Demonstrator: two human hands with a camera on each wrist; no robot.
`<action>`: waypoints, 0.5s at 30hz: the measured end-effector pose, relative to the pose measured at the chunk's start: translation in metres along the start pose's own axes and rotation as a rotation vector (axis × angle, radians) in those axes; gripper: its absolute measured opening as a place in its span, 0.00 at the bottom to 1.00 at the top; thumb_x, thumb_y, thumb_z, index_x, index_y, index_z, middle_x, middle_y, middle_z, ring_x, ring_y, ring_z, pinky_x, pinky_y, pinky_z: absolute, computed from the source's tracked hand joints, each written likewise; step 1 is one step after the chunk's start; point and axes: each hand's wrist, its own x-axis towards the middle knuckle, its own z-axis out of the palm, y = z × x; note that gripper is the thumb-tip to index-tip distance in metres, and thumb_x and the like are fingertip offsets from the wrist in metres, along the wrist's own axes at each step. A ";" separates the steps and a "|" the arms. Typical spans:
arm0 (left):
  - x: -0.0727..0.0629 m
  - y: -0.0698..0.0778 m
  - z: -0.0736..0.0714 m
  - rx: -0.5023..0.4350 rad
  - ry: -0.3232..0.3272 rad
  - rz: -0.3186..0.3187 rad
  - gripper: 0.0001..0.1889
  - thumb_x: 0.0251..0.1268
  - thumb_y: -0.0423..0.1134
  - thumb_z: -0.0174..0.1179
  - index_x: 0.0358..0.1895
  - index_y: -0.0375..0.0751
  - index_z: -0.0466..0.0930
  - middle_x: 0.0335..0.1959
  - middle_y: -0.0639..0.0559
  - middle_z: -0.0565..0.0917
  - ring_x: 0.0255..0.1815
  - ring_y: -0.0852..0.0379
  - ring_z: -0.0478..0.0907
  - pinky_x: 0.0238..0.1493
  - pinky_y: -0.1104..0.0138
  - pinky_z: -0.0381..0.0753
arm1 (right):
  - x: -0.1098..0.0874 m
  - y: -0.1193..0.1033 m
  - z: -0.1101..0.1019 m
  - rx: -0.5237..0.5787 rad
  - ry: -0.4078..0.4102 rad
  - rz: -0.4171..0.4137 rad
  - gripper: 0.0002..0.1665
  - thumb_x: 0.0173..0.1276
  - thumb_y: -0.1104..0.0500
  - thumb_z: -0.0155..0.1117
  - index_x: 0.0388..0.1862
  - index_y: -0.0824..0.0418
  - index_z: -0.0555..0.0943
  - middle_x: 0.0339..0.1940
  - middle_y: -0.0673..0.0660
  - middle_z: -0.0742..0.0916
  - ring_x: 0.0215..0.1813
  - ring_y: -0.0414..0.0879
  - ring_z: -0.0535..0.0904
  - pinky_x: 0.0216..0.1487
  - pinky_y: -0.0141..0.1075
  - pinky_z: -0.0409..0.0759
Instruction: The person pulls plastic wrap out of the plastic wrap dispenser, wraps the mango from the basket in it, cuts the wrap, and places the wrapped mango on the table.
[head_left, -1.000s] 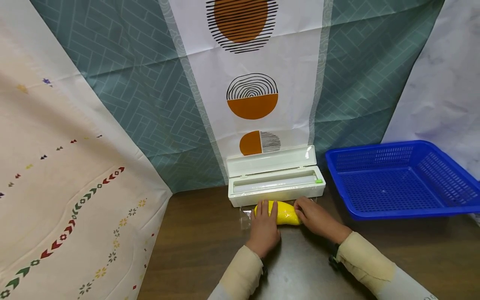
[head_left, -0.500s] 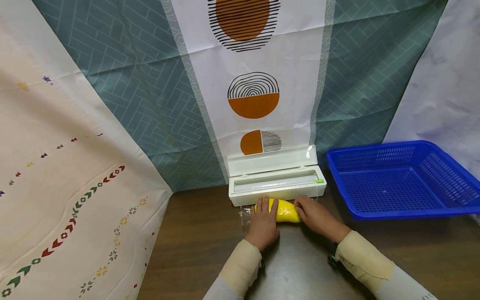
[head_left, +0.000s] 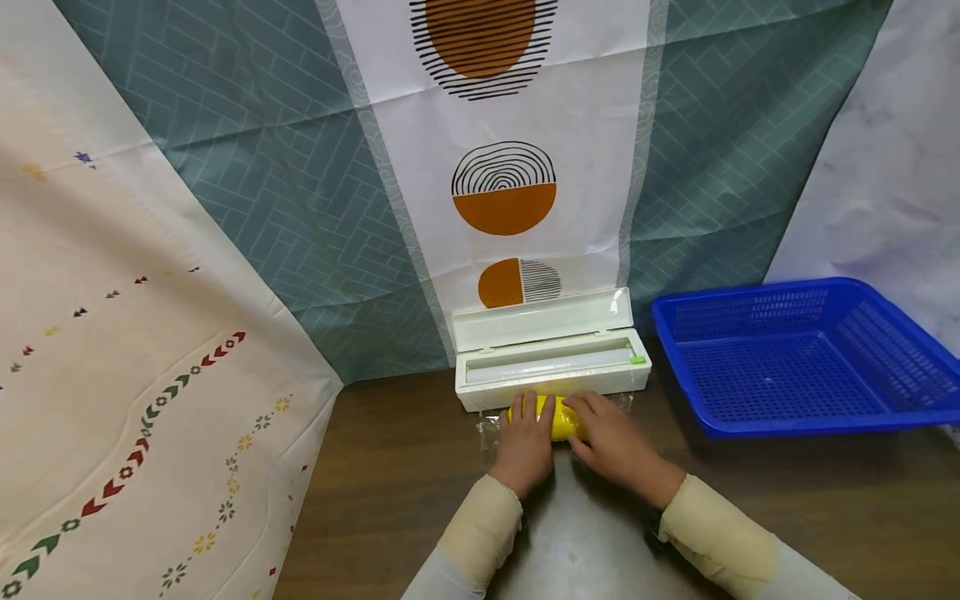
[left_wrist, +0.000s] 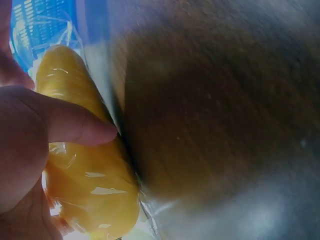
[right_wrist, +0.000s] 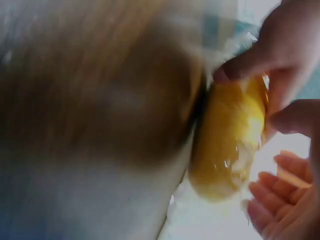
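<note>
Right hand (head_left: 617,442) has shifted leftward along the film-wrapped yellow object (head_left: 564,423), its grip apart; contact is hard to judge through the blur. Left hand (head_left: 525,448) has its grip clamped round the object, on the counter (head_left: 375,500) just before the open white box (head_left: 555,388).

From my head, a camera looks forward and down at the table (head_left: 390,475) from well above. My left-wrist camera, close in, faces rightward, toward the blue basket (head_left: 780,375); my right-wrist camera, also close, faces leftward, toward my left hand (right_wrist: 280,55). All three views share the yellow, film-wrapped object (left_wrist: 95,185), smallest from my head
</note>
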 end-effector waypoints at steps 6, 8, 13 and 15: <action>0.000 -0.001 0.000 -0.006 0.021 0.002 0.30 0.63 0.40 0.62 0.70 0.48 0.71 0.64 0.40 0.74 0.66 0.41 0.71 0.52 0.49 0.77 | 0.000 -0.007 0.018 -0.134 -0.005 -0.012 0.42 0.51 0.59 0.79 0.65 0.69 0.74 0.58 0.66 0.80 0.58 0.61 0.80 0.59 0.55 0.79; 0.000 -0.001 -0.001 -0.007 0.013 0.003 0.30 0.63 0.41 0.62 0.70 0.47 0.71 0.65 0.40 0.74 0.66 0.41 0.71 0.53 0.48 0.77 | 0.000 -0.007 0.022 -0.154 0.014 -0.029 0.43 0.50 0.61 0.79 0.64 0.72 0.73 0.58 0.68 0.80 0.57 0.62 0.79 0.59 0.56 0.79; 0.000 0.000 -0.004 0.012 0.023 0.008 0.30 0.62 0.42 0.63 0.70 0.47 0.71 0.64 0.40 0.75 0.65 0.42 0.72 0.51 0.49 0.77 | 0.002 -0.004 0.026 -0.200 0.021 -0.052 0.41 0.52 0.61 0.78 0.64 0.73 0.73 0.58 0.68 0.80 0.58 0.62 0.79 0.57 0.56 0.79; 0.000 0.000 -0.004 0.021 0.036 0.011 0.30 0.62 0.44 0.64 0.69 0.47 0.72 0.63 0.40 0.75 0.64 0.42 0.72 0.50 0.50 0.77 | 0.003 -0.004 0.026 -0.222 -0.008 -0.048 0.42 0.54 0.59 0.78 0.65 0.73 0.72 0.59 0.68 0.80 0.59 0.62 0.79 0.58 0.56 0.79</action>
